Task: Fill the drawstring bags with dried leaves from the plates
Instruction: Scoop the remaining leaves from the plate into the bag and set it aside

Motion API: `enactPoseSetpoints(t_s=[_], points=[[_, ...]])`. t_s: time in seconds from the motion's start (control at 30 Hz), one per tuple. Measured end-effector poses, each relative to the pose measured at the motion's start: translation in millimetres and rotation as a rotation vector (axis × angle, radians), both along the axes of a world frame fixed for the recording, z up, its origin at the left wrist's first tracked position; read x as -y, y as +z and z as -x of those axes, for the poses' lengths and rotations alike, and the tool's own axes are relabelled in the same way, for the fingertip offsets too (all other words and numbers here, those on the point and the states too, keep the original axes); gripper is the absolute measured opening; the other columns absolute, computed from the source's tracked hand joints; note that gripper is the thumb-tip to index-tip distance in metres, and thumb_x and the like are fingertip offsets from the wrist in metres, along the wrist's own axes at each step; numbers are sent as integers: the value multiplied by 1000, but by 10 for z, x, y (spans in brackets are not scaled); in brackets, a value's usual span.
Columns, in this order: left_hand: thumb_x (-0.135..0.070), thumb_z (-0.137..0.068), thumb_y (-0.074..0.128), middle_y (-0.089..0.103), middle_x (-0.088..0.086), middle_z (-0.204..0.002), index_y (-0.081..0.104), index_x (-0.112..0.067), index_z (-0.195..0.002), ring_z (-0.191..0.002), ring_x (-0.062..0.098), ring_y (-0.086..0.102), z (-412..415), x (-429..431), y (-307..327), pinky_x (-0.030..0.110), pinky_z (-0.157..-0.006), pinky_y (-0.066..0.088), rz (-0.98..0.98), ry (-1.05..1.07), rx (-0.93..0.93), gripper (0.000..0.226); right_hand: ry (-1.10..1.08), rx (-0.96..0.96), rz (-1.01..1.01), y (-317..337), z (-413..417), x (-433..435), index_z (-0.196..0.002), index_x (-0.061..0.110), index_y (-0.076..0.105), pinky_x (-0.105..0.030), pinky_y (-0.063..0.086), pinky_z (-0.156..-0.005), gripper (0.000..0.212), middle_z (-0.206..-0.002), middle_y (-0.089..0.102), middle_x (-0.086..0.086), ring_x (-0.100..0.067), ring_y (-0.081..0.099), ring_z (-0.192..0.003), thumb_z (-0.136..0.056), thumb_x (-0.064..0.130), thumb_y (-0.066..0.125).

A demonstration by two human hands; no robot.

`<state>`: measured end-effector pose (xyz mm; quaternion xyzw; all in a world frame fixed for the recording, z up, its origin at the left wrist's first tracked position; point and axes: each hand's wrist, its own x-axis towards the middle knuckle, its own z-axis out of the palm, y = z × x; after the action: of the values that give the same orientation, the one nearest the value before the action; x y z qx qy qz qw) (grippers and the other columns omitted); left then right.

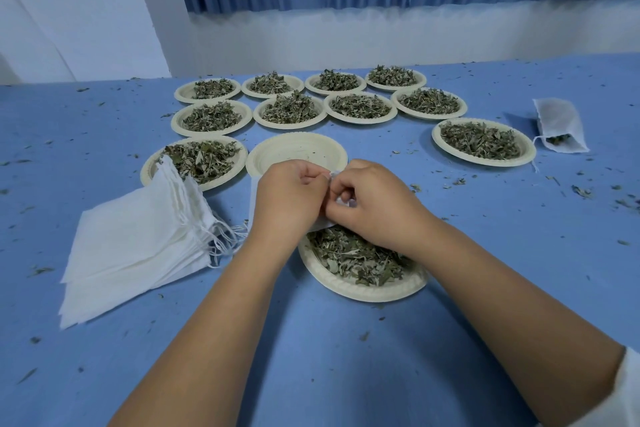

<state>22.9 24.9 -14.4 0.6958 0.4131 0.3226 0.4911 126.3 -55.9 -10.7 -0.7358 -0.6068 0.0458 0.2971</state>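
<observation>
Both hands meet over the near plate of dried leaves [360, 279]. My left hand [289, 196] and my right hand [372, 203] each pinch the top edge of one white drawstring bag [323, 224], which hangs mostly hidden between them. A stack of flat empty drawstring bags [138, 243] lies to the left with its strings trailing right. Just beyond my hands sits an empty plate [298, 149].
Several cream plates heaped with dried leaves stand in rows at the back [291, 111], one at the left [199, 159] and one at the right [483, 142]. A bag holding leaves [559, 125] lies far right. Leaf crumbs litter the blue table [346, 357].
</observation>
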Motion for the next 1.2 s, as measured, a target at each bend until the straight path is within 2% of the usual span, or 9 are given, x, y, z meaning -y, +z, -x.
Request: enactPoseSetpoints(t_s=[0.2,0.27,0.47,0.63,0.8,0.93,1.03,1.13,1.2], points=[[-11,-84,61,71,-6,-64,72,-25,-60,-68,13,71,18,-29,13,38,-71,60,-40,53,-14,30,50,144,36,4,35,-6,-89,15,61,-38,43,-87,10,-94,47,0,-23,49,-100,-92,23,57],[-12,-83,63,70,-13,-61,70,-23,-63,-63,3,67,37,-50,35,28,-70,56,-72,76,-36,24,68,5,-8,33,-11,6,-86,20,59,-30,41,-87,7,-95,47,3,-17,49,-98,-93,21,57],[-18,-81,64,67,-14,-58,70,-27,-64,-64,10,65,106,-30,109,30,-69,53,-165,70,-49,20,17,-212,-97,115,-159,28,-87,25,60,-7,36,-73,10,-90,47,12,7,47,-78,-94,19,59],[-21,-80,65,66,-13,-62,68,-30,-66,-65,4,61,140,-8,141,27,-66,50,-305,55,-86,17,53,-215,-78,102,-199,43,-96,24,76,-10,38,-68,10,-84,52,12,5,50,-69,-89,19,69],[-18,-84,63,63,-14,-60,68,-27,-71,-59,-1,56,134,-27,143,19,-60,45,-312,6,-49,16,-21,-289,-116,104,-208,45,-94,31,73,-11,42,-73,16,-100,56,9,3,55,-84,-80,25,79],[-11,-86,63,61,-13,-60,67,-24,-72,-60,3,55,118,-20,163,21,-64,46,-234,-74,52,20,-12,-648,-90,104,-155,34,-114,19,56,-25,56,-82,44,-118,62,-2,-10,68,-96,-78,16,81],[-8,-88,63,61,-12,-63,66,-23,-74,-59,1,53,117,1,179,14,-60,45,-223,-139,101,21,73,-947,8,98,-135,42,-126,11,56,-33,61,-72,46,-102,70,-7,-13,71,-78,-84,4,73],[-7,-87,64,62,-11,-64,68,-20,-75,-59,0,53,119,18,187,11,-60,44,-230,-191,103,18,92,-914,-7,63,-101,24,-97,5,71,-24,58,-61,12,-75,70,-9,-13,68,-63,-86,0,70],[-7,-87,64,59,-11,-63,68,-17,-77,-58,1,52,115,31,189,11,-59,43,-230,-231,94,15,7,-864,-33,36,-85,-3,-83,7,69,-20,54,-52,8,-62,67,-5,-11,63,-52,-84,-1,70]])
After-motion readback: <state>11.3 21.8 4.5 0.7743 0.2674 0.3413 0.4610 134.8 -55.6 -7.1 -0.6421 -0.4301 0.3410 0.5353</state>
